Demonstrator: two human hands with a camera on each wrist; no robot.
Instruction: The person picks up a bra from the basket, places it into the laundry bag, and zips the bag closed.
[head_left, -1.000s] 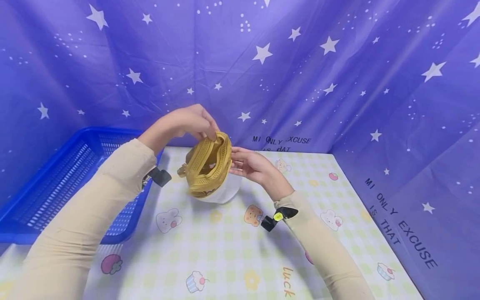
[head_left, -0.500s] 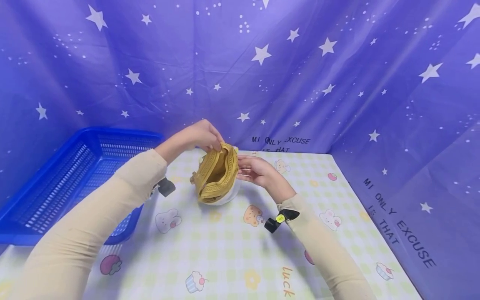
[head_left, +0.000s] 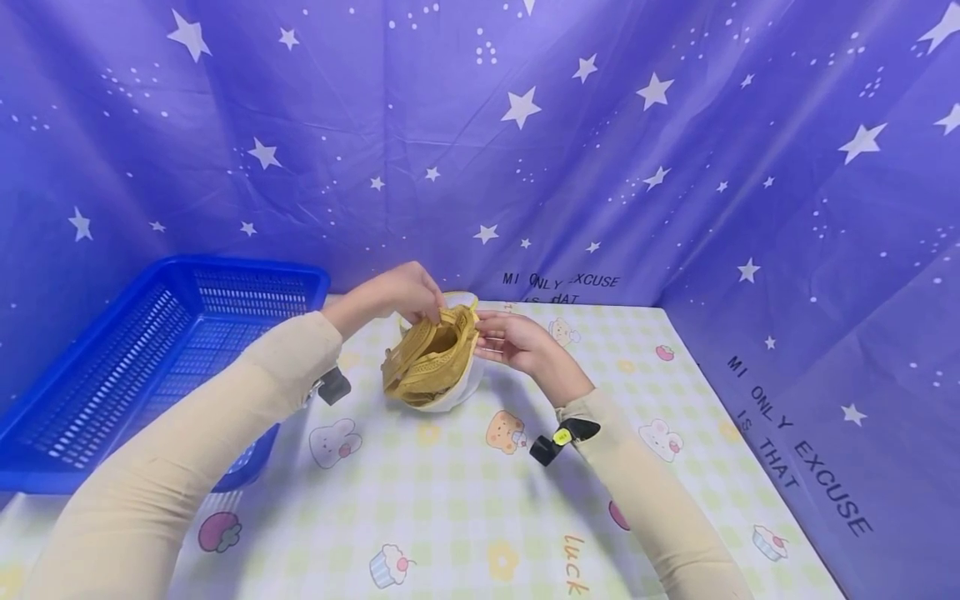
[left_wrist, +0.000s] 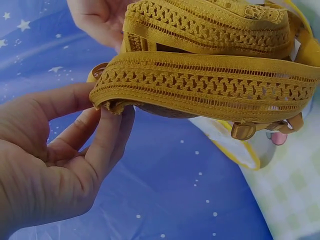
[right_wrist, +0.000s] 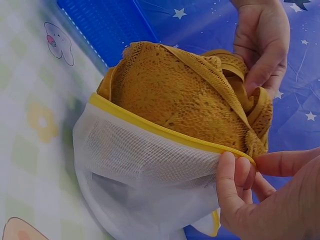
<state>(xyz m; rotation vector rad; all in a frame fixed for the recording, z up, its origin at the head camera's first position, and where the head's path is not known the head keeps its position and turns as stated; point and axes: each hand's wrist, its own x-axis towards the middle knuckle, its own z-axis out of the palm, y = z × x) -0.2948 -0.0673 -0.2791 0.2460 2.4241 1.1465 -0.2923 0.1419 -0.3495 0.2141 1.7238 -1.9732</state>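
Observation:
A mustard lace bra (right_wrist: 165, 90) stands partly inside a white mesh laundry bag (right_wrist: 145, 160) with a yellow-edged mouth. My left hand (head_left: 411, 293) pinches the far end of the bra's openwork band, between thumb and fingers in the left wrist view, where the band (left_wrist: 200, 82) and a small strap slider (left_wrist: 243, 131) show close up. With thumb and fingertips my right hand (head_left: 517, 340) grips the bag's yellow rim on its right side. The cups bulge out above the rim; the bra's lower part is hidden in the bag.
A blue plastic basket (head_left: 168, 279) with slotted sides stands at the left of the table. The checked tablecloth (head_left: 450, 500) carries printed animals and cupcakes. Behind and to the right hangs a purple star-patterned curtain (head_left: 600, 167).
My left hand has moved down and slightly right, lowering the bra further into the bag. The bag's yellow rim shows more behind it. My right hand has shifted slightly right and down.

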